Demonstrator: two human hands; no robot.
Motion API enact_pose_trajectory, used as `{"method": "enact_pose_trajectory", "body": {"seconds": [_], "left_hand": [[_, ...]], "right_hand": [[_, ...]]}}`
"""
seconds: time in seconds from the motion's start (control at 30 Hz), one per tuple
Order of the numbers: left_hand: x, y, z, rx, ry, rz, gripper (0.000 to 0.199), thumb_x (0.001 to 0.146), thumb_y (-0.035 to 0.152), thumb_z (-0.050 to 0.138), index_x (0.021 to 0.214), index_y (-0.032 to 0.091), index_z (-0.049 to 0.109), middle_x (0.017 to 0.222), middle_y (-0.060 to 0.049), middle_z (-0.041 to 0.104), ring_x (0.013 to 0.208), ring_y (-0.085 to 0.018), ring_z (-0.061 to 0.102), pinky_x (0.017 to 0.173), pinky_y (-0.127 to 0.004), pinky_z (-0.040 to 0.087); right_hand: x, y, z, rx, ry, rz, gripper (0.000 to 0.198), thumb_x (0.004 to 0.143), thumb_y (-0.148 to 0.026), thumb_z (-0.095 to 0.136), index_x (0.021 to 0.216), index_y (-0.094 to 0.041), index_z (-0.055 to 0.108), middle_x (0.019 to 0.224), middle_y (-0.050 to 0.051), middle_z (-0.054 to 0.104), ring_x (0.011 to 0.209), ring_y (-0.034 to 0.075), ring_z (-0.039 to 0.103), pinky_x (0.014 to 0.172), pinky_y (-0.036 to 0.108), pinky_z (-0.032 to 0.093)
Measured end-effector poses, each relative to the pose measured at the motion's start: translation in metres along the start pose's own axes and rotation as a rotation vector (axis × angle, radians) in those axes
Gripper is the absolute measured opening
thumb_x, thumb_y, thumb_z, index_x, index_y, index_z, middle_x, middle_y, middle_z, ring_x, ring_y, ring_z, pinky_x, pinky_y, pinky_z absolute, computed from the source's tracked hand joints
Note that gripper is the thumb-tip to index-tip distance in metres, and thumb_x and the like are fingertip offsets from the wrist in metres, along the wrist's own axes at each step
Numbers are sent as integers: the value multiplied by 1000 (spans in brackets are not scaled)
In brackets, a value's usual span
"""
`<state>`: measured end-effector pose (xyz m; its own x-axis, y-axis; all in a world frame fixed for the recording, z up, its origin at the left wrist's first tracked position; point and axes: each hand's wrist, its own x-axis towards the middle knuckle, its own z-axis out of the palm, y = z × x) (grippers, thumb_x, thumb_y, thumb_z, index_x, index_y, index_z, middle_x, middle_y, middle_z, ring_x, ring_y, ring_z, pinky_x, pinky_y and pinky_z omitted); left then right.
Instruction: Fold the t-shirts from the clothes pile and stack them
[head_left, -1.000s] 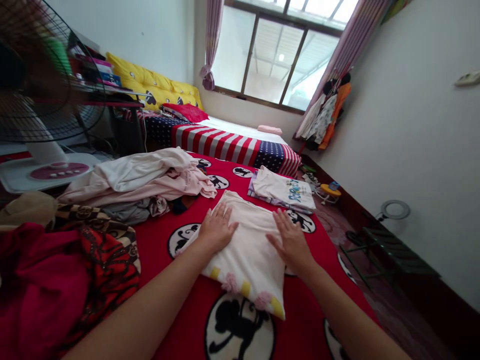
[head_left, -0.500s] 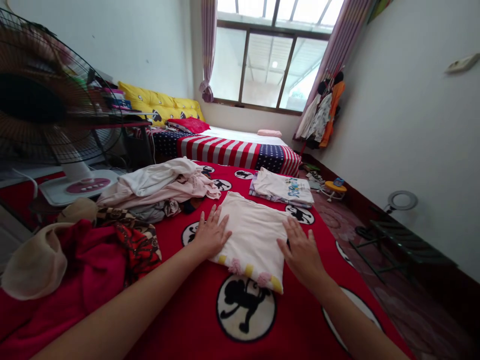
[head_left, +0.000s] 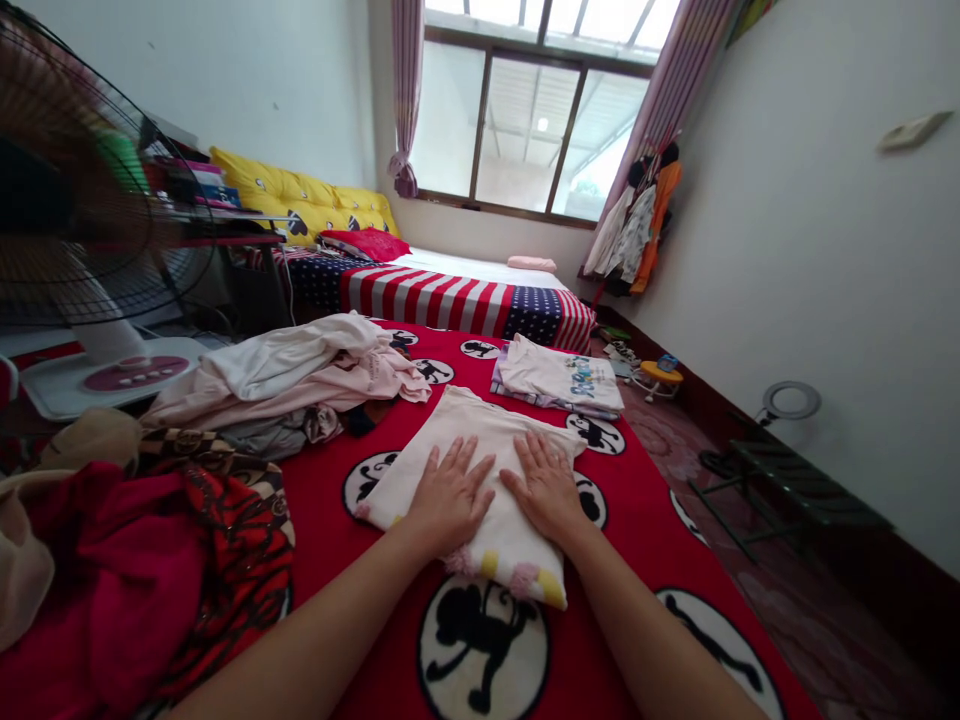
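Note:
A folded white garment (head_left: pixel 427 455) with pink tufts and yellow patches along its near edge lies on a red blanket (head_left: pixel 322 530) printed with black monkeys in white circles. My left hand (head_left: pixel 452 497) rests flat on the middle of the garment, fingers spread. Beside it, my right hand (head_left: pixel 546 485) also lies flat on the cloth, fingers stretched out toward the far side. Neither hand grips the fabric. Just beyond, at the far right, sits a stack of folded shirts (head_left: pixel 559 375), the top one white with blue lettering.
Rumpled white and pink clothes (head_left: pixel 300 365) lie at the left, with a crimson and patterned heap (head_left: pixel 127 580) nearer me. A standing fan (head_left: pixel 112 345) is at far left. Beyond is a bed with a striped cover (head_left: pixel 435 300). A dark folding stool (head_left: pixel 795 490) stands on the floor at right.
Both hands have moved inward from the garment's sides onto its top, closer together. The garment's left part now spreads further left. The view has shifted slightly.

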<state>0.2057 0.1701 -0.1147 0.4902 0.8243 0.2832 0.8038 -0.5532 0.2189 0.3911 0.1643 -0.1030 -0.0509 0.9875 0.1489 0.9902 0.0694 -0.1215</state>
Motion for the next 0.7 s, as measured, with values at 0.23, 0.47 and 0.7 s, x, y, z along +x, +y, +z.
{"method": "enact_pose_trajectory", "body": {"seconds": [0.23,0.47,0.7], "left_hand": [[-3,-1,-1,-18,39,42,49,93,42,42,140,29,45,153,-13,29,142,-33,22,111,-59,16],[-16,23,-27,-334,68,402,28,92,26,44,111,24,65,128,-8,59,120,-23,51,105,-45,37],[-27,68,-29,-419,-126,534,66,52,61,80,107,28,64,104,-5,63,93,-27,56,83,-44,45]], "right_hand": [[22,28,2,222,99,-72,59,93,-49,35,142,-18,41,152,10,33,142,23,25,115,47,15],[19,100,-7,618,657,356,37,82,-27,41,104,-12,66,108,15,67,94,23,63,86,40,49],[21,121,-7,625,459,322,35,68,-22,64,102,-20,71,104,5,68,68,13,61,69,28,50]]}}
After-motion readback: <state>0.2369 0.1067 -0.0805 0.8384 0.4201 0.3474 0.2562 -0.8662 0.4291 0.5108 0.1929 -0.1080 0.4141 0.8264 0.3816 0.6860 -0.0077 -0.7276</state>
